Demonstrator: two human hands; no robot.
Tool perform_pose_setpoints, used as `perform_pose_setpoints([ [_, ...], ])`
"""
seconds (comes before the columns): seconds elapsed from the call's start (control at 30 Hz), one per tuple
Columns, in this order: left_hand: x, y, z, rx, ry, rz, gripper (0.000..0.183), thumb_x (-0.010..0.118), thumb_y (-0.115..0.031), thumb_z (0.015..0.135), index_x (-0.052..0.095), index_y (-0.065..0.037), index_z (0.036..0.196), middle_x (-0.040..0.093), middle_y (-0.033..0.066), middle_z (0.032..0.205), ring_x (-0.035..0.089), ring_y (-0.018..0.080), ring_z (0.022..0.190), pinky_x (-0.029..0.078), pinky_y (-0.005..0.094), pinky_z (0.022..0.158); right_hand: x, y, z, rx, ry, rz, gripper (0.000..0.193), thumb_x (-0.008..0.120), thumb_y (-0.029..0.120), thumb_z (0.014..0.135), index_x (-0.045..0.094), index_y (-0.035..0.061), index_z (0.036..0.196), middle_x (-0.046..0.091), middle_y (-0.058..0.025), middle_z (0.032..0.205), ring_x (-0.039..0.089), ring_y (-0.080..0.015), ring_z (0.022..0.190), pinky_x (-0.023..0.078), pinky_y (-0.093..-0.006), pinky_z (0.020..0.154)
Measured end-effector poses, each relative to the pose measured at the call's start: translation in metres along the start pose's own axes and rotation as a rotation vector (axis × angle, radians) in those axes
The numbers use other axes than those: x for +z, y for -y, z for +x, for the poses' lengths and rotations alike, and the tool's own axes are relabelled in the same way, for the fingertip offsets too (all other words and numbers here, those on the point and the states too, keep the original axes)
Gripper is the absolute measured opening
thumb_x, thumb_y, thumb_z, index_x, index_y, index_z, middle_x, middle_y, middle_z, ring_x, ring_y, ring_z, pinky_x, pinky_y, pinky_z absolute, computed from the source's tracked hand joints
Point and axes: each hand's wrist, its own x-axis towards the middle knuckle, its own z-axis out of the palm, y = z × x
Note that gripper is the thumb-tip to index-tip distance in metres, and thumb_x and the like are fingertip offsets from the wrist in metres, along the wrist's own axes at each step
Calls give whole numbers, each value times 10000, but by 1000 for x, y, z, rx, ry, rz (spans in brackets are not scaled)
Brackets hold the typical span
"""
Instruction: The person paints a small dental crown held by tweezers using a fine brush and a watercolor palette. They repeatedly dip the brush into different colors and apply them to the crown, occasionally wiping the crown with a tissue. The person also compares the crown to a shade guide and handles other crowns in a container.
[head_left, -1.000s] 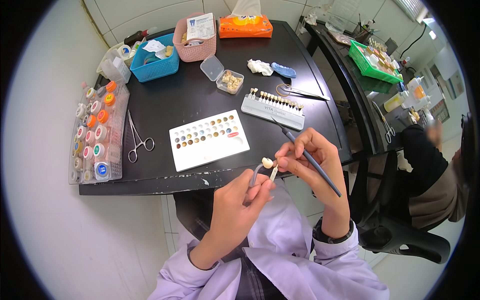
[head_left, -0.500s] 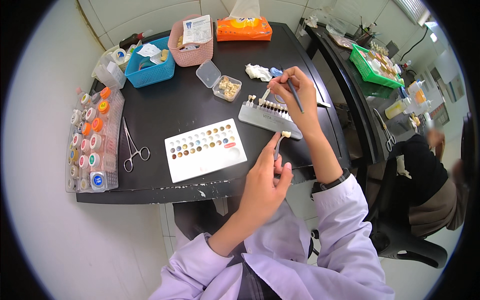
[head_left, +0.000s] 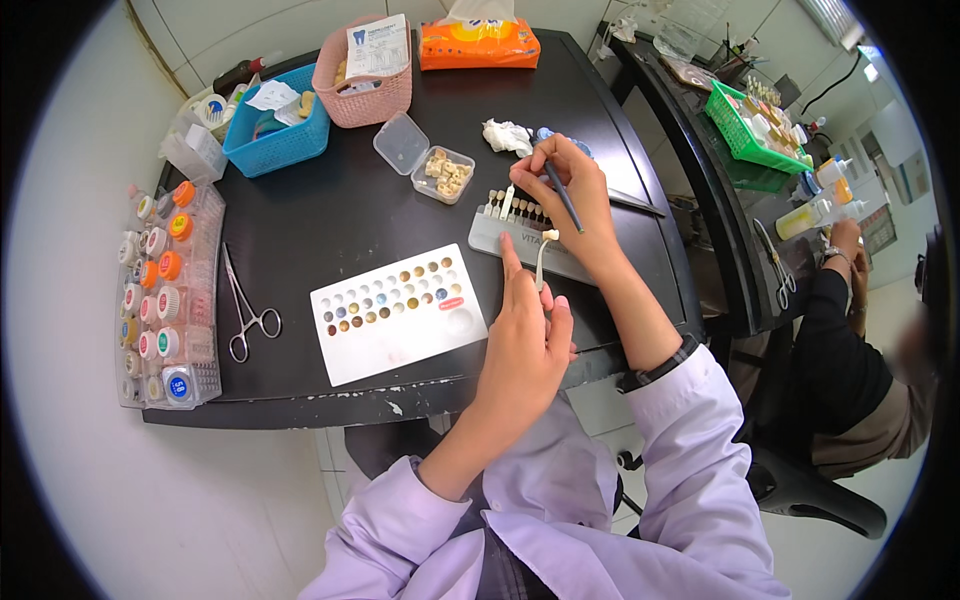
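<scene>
Hands (head_left: 525, 335) (left) hold shade tab (head_left: 543, 258).

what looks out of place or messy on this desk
Little stands out. A crumpled white tissue lies loose beside the right hand, and the small clear box sits with its lid flipped open. The desk's front edge shows chipped paint.

Both hands raised, left (head_left: 523, 335) pinching, right (head_left: 565, 185) gripping.

A dental lab: on the black workbench (head_left: 330, 220) sit a tooth shade guide (head_left: 525, 232), a white colour-sample palette (head_left: 397, 312), rows of small pigment jars (head_left: 160, 290), forceps (head_left: 245, 310) and a clear box of tooth models (head_left: 440, 172).
</scene>
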Motion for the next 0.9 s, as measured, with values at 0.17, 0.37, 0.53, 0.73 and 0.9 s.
perform_pose_setpoints([
  [0.17,2,12,2,95,-42,151,659,433,-84,905,6,65,1384,413,80,834,591,149,583,533,265,539,3,6,-4,-5,-22,-107,185,663,-4,753,480,23,760,595,-44,674,497,-89,643,420,-248,630],
  [0.37,0,11,3,103,-41,194,682,455,-91,895,6,70,1382,430,103,846,598,165,565,527,280,525,8,3,-7,53,25,-153,202,698,32,722,496,22,714,554,-44,592,495,-109,581,406,-259,577],
  [0.53,0,4,4,86,-30,162,689,460,-98,893,5,69,1382,451,122,872,608,179,574,531,285,520,7,3,-9,8,2,-156,206,707,56,712,503,24,702,541,-51,575,515,-116,560,392,-268,537],
  [0.73,0,6,3,86,-48,157,675,459,-97,894,22,71,1381,450,129,864,615,188,584,537,287,515,6,12,-15,68,44,-151,201,682,40,733,482,33,713,574,-24,686,548,-113,687,421,-255,668],
  [0.9,2,5,3,81,-55,162,659,454,-90,897,37,61,1385,447,126,871,615,188,586,543,284,517,4,9,-18,18,54,-169,191,685,60,738,497,33,734,573,-24,687,534,-115,691,405,-261,662],
])
